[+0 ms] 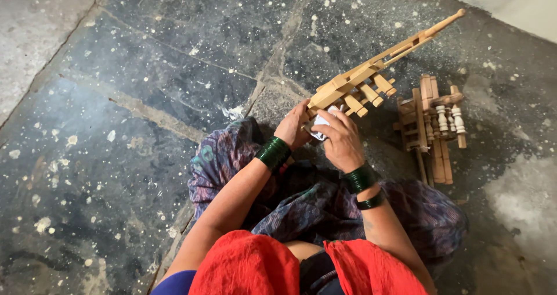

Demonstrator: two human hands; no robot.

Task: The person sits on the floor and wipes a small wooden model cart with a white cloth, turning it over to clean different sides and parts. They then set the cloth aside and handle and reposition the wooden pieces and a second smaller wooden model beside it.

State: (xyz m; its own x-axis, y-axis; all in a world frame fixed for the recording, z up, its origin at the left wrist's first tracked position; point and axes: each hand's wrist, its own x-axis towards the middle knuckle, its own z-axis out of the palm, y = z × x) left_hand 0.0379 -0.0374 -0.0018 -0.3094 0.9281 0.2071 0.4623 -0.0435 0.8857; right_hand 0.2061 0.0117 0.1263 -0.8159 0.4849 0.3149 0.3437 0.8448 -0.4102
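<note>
My left hand [293, 126] grips the near end of a long pale wooden piece [371, 68] with several short pegs, which slants up toward the far right above the floor. My right hand [342, 138] is closed on a small white piece, sandpaper or cloth [319, 123], pressed against the wood's near end. Both wrists wear green bangles. I sit on the floor, a purple patterned cloth over my lap and a red cloth nearer to me.
A pile of wooden parts [432, 123], flat slats and turned spindles, lies on the floor just right of my hands. The floor is dark stone slabs [145, 68] speckled with white paint. A pale wall base [510, 4] runs along the top right.
</note>
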